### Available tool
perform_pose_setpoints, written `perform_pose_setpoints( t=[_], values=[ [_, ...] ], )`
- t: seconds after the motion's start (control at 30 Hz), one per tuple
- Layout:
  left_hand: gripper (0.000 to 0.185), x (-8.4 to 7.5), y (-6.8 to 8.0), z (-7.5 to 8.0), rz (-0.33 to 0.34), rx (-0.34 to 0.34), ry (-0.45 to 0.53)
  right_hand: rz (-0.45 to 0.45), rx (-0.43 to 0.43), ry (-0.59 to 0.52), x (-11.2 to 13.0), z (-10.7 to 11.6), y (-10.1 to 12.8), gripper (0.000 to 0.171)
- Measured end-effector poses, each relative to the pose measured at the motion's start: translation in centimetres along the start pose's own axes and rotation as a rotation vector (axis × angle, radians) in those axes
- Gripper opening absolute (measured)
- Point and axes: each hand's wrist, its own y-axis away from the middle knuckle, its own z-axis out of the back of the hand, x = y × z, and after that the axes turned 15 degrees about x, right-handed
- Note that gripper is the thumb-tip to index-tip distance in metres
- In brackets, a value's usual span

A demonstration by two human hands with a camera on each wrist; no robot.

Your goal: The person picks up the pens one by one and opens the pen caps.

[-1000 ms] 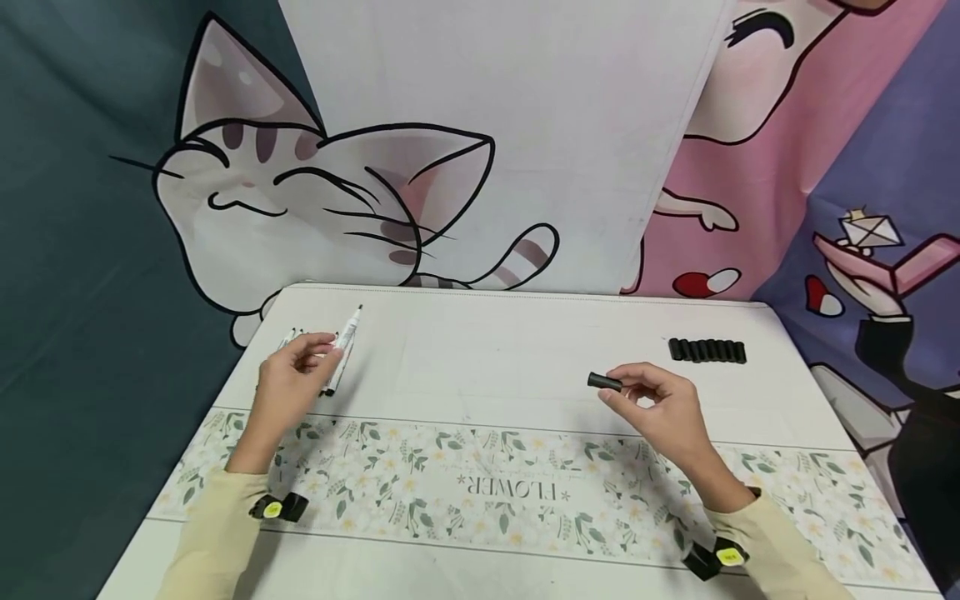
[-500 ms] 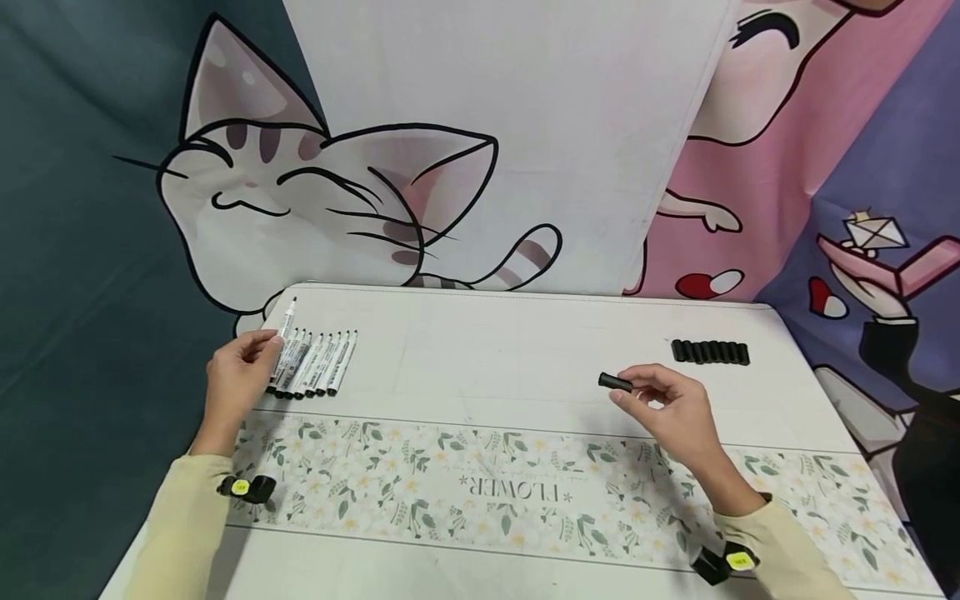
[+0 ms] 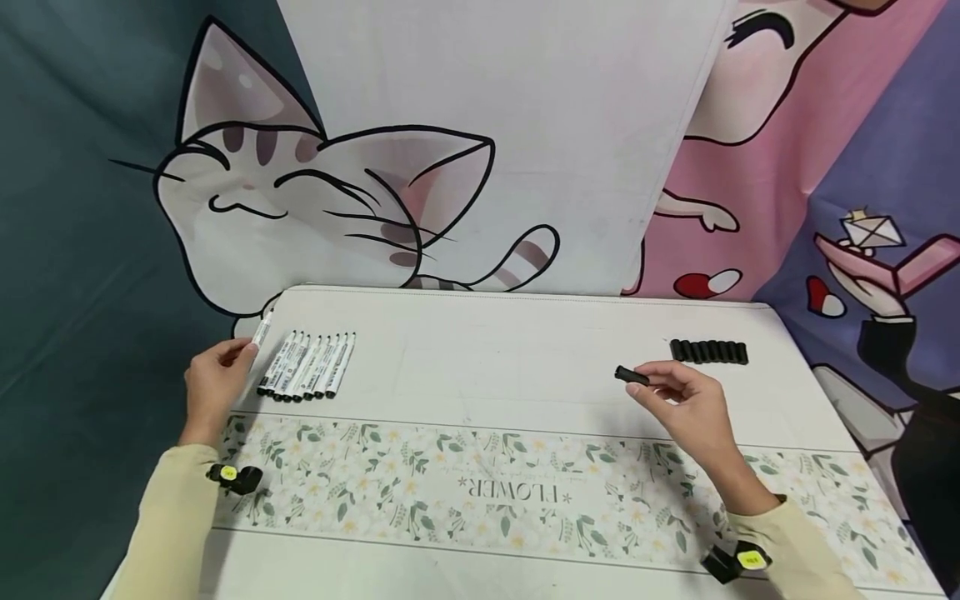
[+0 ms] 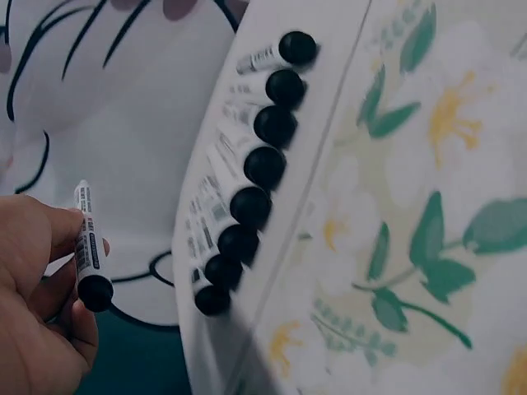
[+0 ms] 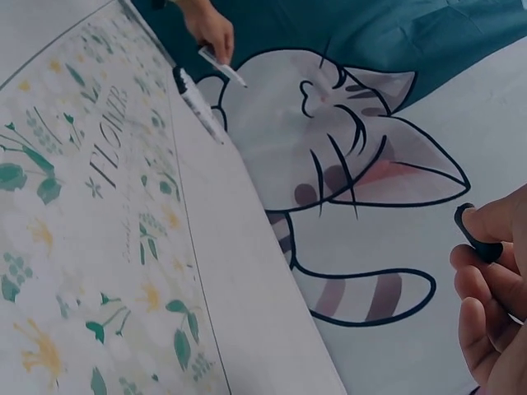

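Note:
My left hand pinches a white marker at the table's left edge, just left of a side-by-side row of several uncapped white markers. In the left wrist view the held marker shows its black end toward the camera, with thumb and fingers around its barrel. On the other side, my right hand holds a small black marker cap above the table between thumb and fingertips. Behind that hand, several black caps lie in a tight row. The right wrist view also shows the cap in the fingers.
A white table carries a printed flower band across its front part. Cartoon-printed cloth hangs along the back, and a dark green cloth hangs at the left. Each wrist wears a small black camera.
My left hand has moved left with its marker, from over the row to beyond its left end, uncovering the row. My right hand has shifted slightly right, still holding the cap.

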Motion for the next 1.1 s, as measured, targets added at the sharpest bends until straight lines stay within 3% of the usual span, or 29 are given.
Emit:
perform_pose_setpoints(
  t=[0.4, 0.87, 1.1],
  values=[
    [0.047, 2.6, -0.8, -0.6, 0.062, 0.020, -0.034, -0.086, -0.072, 0.050, -1.1, 1.8, 0.3, 0.023],
    [0.047, 3.7, -1.5, -1.6, 0.129, 0.058, -0.016, -0.171, -0.151, 0.049, -2.4, 4.1, 0.9, 0.029],
    [0.045, 3.9, -1.7, -1.9, 0.128, 0.062, -0.015, -0.227, -0.181, 0.062, -2.9, 4.9, 1.2, 0.030]
  ],
)
